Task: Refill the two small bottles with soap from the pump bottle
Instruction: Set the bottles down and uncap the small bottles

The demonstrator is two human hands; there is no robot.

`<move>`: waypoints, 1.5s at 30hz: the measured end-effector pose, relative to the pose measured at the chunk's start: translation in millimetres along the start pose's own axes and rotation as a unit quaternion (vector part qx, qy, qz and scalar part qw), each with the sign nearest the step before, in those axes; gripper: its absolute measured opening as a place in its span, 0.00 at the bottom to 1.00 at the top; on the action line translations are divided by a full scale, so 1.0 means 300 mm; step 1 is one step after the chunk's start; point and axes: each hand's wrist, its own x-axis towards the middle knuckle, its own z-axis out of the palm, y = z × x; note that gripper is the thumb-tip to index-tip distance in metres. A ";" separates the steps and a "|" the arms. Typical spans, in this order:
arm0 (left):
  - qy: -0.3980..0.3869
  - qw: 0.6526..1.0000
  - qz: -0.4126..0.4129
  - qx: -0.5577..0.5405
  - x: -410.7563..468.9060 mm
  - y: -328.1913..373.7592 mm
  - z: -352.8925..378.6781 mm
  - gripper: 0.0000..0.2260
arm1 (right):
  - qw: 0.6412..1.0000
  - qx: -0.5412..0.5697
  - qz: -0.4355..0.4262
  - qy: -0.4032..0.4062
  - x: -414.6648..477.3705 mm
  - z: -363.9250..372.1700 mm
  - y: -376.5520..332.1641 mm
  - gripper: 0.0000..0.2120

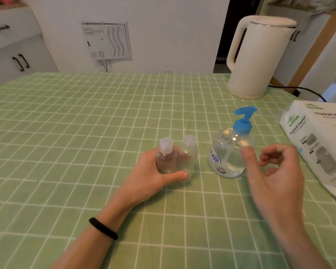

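The surface (66,133) is light green, crossed by a grid of thin white lines. The two small bottles (164,161) are clear with frosted whitish caps (166,144), and the pump bottle (228,152) to their right is clear with a blue pump (241,126) and a white label (214,159) printed in blue. Far right is a cream kettle (260,59) with a black cord (299,88), right a white tissue pack (318,144) printed green and grey, near left a black wristband (103,228).

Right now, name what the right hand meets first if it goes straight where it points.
The right hand would likely meet the pump bottle first; its thumb overlaps it, though depth is unclear.
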 end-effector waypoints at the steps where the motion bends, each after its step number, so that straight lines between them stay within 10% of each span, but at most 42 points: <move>1: -0.001 1.000 -0.002 0.002 0.000 0.000 0.001 0.17 | 1.000 0.023 -0.018 -0.003 -0.004 -0.002 -0.010 0.19; 9: 0.000 1.000 0.030 0.001 -0.006 -0.005 0.005 0.25 | 0.974 0.113 -0.079 -0.182 -0.087 0.049 -0.075 0.04; 17: 0.118 0.987 0.104 -0.023 -0.102 0.003 -0.024 0.21 | 0.954 0.166 -0.126 -0.216 -0.118 0.062 -0.146 0.09; 24: 0.007 0.961 0.243 0.132 -0.184 0.094 0.021 0.20 | 0.934 0.212 -0.099 -0.270 -0.178 0.047 -0.126 0.19; 45: -0.058 0.980 0.143 0.124 -0.186 0.095 0.021 0.05 | 0.931 0.166 -0.093 -0.310 -0.143 -0.008 -0.121 0.12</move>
